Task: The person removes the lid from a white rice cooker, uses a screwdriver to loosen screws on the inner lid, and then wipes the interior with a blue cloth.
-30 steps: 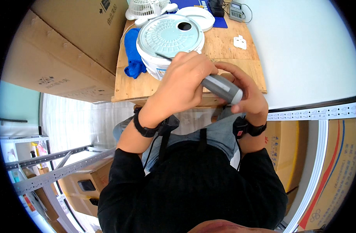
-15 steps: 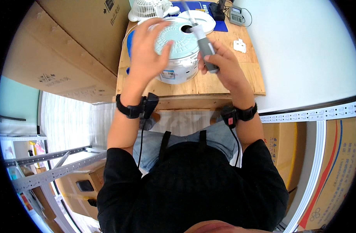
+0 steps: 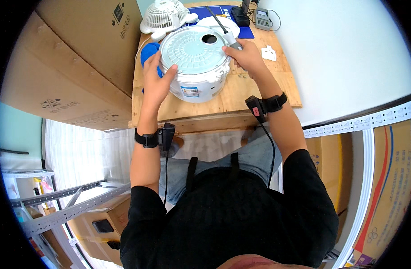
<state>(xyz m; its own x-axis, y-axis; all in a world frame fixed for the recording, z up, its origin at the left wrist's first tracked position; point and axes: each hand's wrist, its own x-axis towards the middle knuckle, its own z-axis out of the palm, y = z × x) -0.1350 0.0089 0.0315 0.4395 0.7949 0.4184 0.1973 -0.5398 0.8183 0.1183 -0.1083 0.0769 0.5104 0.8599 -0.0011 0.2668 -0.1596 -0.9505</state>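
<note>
A white, round, tub-shaped appliance (image 3: 201, 87) stands on the wooden table, its top a pale blue-green ribbed disc (image 3: 187, 54) with a dark round hole near the far right. My left hand (image 3: 157, 83) rests against its left side, thumb and fingers apart, thumb by the disc's edge. In my right hand (image 3: 246, 56) is a screwdriver (image 3: 231, 38) with a grey handle; its long shaft points up and away to the left. That hand is at the appliance's right rim, its thumb at the edge. Whether it presses on the rim I cannot tell.
A blue object (image 3: 148, 51) lies left of the appliance. Behind are a white fan-like grille (image 3: 163, 15), a white round part (image 3: 230, 27), a black stand (image 3: 239, 17) and a grey meter-like device (image 3: 262, 20). A white plate (image 3: 268, 53) lies right; a tall carton (image 3: 93, 45) borders the left.
My left hand has come down from above the disc to the appliance's left side. My right hand, with the screwdriver, has moved in to the right rim, tilting the tool lower.
</note>
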